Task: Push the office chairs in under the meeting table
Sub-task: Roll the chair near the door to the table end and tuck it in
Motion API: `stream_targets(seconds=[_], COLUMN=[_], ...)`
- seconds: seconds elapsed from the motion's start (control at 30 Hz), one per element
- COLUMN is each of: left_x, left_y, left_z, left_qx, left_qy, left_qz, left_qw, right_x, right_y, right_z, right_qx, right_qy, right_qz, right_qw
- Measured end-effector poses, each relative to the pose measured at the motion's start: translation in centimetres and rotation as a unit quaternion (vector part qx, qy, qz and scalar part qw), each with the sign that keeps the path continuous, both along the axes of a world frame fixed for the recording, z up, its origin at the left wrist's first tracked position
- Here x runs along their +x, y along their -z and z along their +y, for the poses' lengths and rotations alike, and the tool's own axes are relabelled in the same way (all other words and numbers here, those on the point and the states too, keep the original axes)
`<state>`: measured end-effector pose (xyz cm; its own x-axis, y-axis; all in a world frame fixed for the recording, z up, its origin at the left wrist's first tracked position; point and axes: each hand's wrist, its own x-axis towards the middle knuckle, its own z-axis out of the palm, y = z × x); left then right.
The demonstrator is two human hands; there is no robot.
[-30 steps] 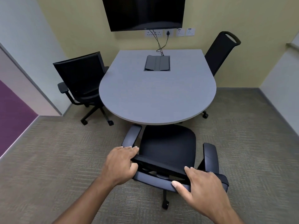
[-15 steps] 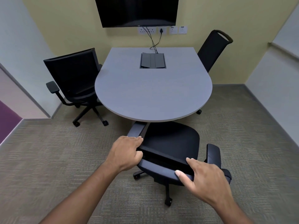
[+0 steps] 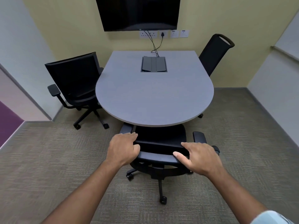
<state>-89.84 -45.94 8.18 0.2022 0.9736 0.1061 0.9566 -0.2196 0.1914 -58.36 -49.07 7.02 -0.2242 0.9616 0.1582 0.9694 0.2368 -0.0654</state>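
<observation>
A black office chair stands at the near, rounded end of the grey meeting table, its seat front tucked under the table edge. My left hand grips the left end of its backrest top. My right hand holds the right end, fingers over the top and thumb toward me. A second black chair stands at the table's left side, angled, its seat partly under the top. A third black chair stands at the far right, mostly hidden behind the table.
A dark wall screen hangs above sockets with cables running down to a cable box set in the table. Walls close in on the left and right. Carpet surrounds the table.
The near chair has rolled forward, so more of its seat lies under the table. Both hands stay on the backrest and moved forward with it. The view has come closer.
</observation>
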Motion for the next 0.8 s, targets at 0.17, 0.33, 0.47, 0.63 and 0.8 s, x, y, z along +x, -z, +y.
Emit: stream_targets(seconds=[0.17,0.33,0.47,0.63,0.8], left_x=[0.3,1.5,2.6,3.0,3.3], left_y=[0.0,0.0,0.1,0.6,0.8], left_z=[1.0,0.4,-0.6,-1.5,-1.5], left_qx=[-0.016,-0.006,-0.002,0.005,0.001], left_qy=[-0.010,-0.017,-0.012,-0.015,-0.018], left_qz=[0.003,-0.005,-0.014,-0.001,0.035], left_qw=[1.000,1.000,1.000,1.000,0.999], right_x=[0.6,1.7,2.9,3.5,3.7], right_y=[0.3,-0.3,-0.4,-0.3,-0.5], right_z=[0.9,1.5,1.3,1.0,1.2], right_qx=[0.005,-0.021,-0.020,-0.018,-0.020], right_qy=[-0.018,-0.024,-0.037,-0.056,-0.078], right_qz=[0.010,-0.009,-0.014,0.001,0.005], right_qw=[1.000,0.999,0.999,0.998,0.997])
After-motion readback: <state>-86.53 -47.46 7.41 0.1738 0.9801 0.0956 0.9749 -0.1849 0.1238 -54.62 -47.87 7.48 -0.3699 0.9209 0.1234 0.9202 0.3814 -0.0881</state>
